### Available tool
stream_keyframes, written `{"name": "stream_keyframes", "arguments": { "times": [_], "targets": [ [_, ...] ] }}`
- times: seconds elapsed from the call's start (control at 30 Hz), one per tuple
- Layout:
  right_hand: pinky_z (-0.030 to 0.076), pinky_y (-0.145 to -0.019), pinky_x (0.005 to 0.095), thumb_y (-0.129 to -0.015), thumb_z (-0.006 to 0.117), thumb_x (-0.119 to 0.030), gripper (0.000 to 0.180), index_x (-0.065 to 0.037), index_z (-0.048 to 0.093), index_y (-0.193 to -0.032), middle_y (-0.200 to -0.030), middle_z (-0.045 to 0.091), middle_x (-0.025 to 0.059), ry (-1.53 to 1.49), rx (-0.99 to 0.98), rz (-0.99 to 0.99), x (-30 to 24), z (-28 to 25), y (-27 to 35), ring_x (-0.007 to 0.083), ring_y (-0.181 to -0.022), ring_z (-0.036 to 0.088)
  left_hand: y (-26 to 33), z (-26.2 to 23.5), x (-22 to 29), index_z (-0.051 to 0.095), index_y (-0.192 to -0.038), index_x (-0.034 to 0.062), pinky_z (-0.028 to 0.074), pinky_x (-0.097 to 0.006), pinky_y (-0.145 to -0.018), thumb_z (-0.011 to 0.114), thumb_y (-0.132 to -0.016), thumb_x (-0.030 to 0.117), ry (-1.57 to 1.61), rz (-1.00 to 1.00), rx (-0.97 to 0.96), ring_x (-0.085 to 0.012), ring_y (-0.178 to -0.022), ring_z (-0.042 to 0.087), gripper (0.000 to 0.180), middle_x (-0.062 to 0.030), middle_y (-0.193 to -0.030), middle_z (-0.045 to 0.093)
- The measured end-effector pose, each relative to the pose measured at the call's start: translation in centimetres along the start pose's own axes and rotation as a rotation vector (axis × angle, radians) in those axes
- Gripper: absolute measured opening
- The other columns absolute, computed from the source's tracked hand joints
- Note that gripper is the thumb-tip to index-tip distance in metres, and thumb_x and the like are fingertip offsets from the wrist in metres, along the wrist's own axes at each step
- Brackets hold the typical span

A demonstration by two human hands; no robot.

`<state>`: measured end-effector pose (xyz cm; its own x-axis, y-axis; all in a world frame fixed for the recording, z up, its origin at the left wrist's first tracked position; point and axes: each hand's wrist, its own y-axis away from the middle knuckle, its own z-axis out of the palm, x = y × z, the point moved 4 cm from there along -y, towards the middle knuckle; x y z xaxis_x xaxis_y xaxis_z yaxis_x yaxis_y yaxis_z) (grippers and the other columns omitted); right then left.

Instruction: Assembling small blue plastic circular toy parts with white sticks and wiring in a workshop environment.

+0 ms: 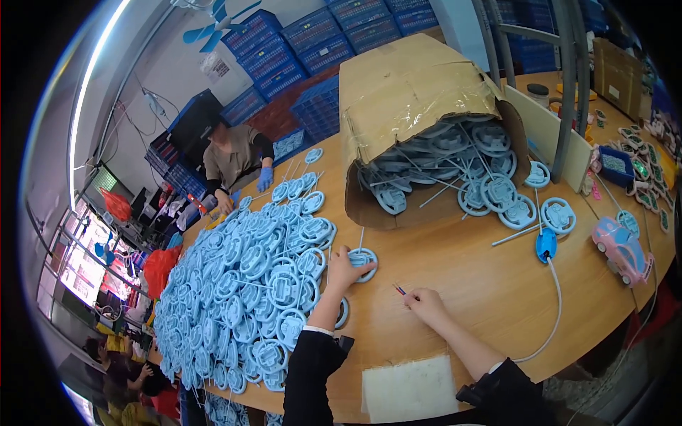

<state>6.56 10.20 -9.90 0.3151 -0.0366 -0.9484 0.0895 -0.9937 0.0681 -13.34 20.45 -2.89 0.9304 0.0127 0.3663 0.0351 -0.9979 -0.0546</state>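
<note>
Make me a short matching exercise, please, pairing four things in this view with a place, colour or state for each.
Things
1. left hand
2. right hand
3. cardboard box
4. toy car

Places, colours, states
A. lying on its side, mouth open, blue parts showing inside
B. pinching something thin and wire-like
C. pink and blue, near the right edge of the table
D. holding a light blue ring-shaped part

Right pairs: 1-D, 2-B, 3-A, 4-C
</note>
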Motion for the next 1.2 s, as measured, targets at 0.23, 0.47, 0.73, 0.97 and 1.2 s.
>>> {"name": "stream_keyframes", "arguments": {
  "times": [0.23,0.47,0.73,0.97,1.2],
  "targets": [
    [0.043,-0.053,0.0261,-0.077,0.054,-0.017,0.019,0.0,0.062,-0.072,-0.061,0.059,0.0087,-0.147,-0.087,-0.018,-2.2,0.1,0.5,0.0133,-0.055,0.055,6.2,-0.6,1.3,0.043,-0.112,-0.0003,0.041,-0.033,-0.08,0.082,-0.043,0.032,0.363,0.127,-0.119,-0.0233,-0.093,0.049,0.085,-0.0148,-0.103,0.047],
    [0.041,-0.049,0.0252,-0.078,0.055,-0.018,0.022,0.001,0.06,-0.068,-0.057,0.056,0.0066,-0.152,-0.11,-0.045,-2.0,0.6,0.3,0.0116,-0.05,0.052,8.6,0.8,1.9,0.051,-0.105,-0.0004,0.043,-0.024,-0.075,0.062,-0.069,-0.001,1.222,0.048,-0.404,-0.0113,-0.082,0.052,0.037,-0.0029,-0.092,0.056],
    [0.037,-0.042,0.0224,-0.078,0.056,-0.018,0.022,0.0,0.058,-0.066,-0.053,0.053,0.0049,-0.254,-0.27,0.143,-2.7,1.2,1.4,0.009,-0.046,0.048,10.4,3.4,1.0,0.048,-0.107,0.0054,0.046,-0.027,-0.063,0.045,-0.087,0.021,1.623,-0.247,-0.292,-0.0098,-0.07,0.052,0.026,-0.0004,-0.082,0.055],
    [0.035,-0.039,0.0234,-0.077,0.056,-0.016,0.021,0.0,0.057,-0.064,-0.049,0.05,0.0041,-0.235,-0.254,0.096,-3.2,1.1,1.6,0.0092,-0.042,0.045,10.3,3.9,0.4,0.05,-0.105,0.0055,0.046,-0.023,-0.058,0.046,-0.087,0.02,1.562,-0.222,-0.28,-0.0076,-0.068,0.053,0.024,0.0001,-0.082,0.057],
    [0.042,-0.045,0.0265,-0.076,0.056,-0.019,0.023,0.0,0.06,-0.063,-0.054,0.055,0.0079,-0.185,-0.275,0.135,-3.5,0.9,1.6,0.0136,-0.045,0.052,10.5,3.8,1.0,0.051,-0.105,0.0047,0.047,-0.022,-0.061,0.047,-0.086,0.018,1.568,-0.258,-0.221,-0.0082,-0.072,0.055,0.023,-0.001,-0.086,0.058]
  ]
}}
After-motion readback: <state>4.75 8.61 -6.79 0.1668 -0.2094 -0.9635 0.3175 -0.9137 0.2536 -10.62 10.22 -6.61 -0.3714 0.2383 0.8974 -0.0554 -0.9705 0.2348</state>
